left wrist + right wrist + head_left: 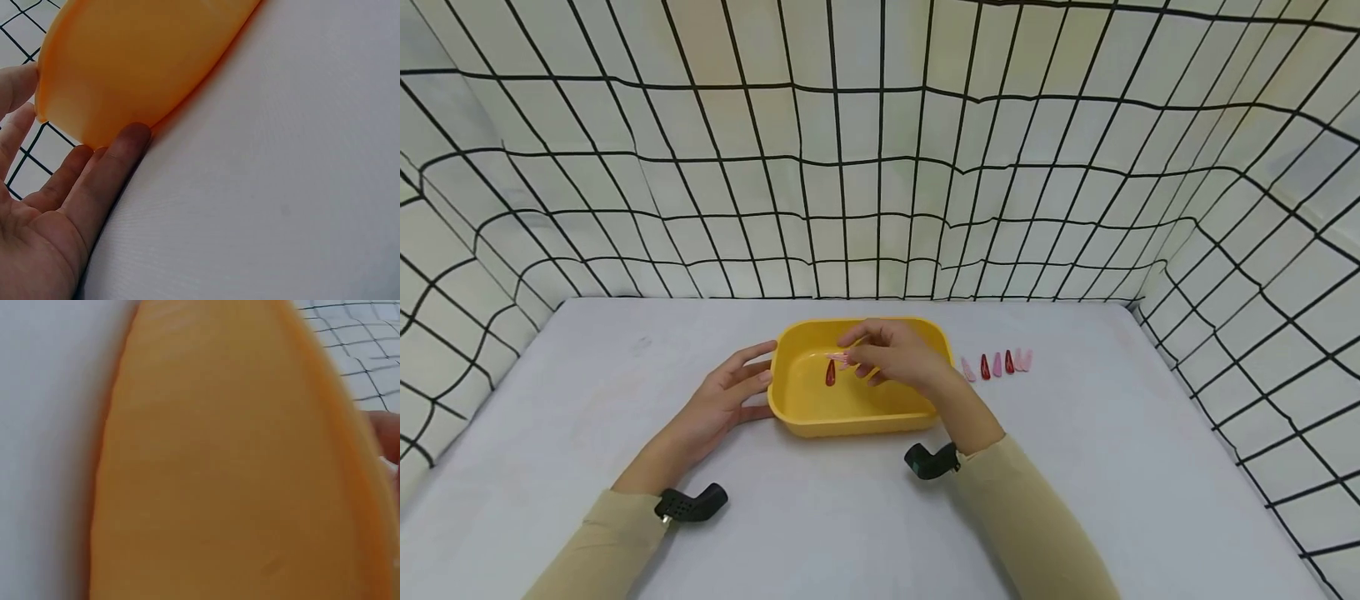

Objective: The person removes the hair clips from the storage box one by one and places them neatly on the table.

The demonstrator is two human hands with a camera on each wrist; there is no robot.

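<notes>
A yellow tray (850,427) stands on the table with a red hair clip (831,373) inside it. My right hand (891,354) is over the tray and pinches a pink hair clip (837,357) between thumb and fingers, close above the red one. In the right wrist view the tray's outer wall (219,456) fills most of the picture, and only a bit of the hand (386,432) shows past the rim. My left hand (730,396) rests against the tray's left end, its fingers extended along the wall, as the left wrist view shows too.
Right of the tray several hair clips lie in a row, among them a pink clip (967,370), a red clip (985,367) and another red clip (1009,362). A black wire grid (880,158) rises behind and on both sides of the white table (820,517).
</notes>
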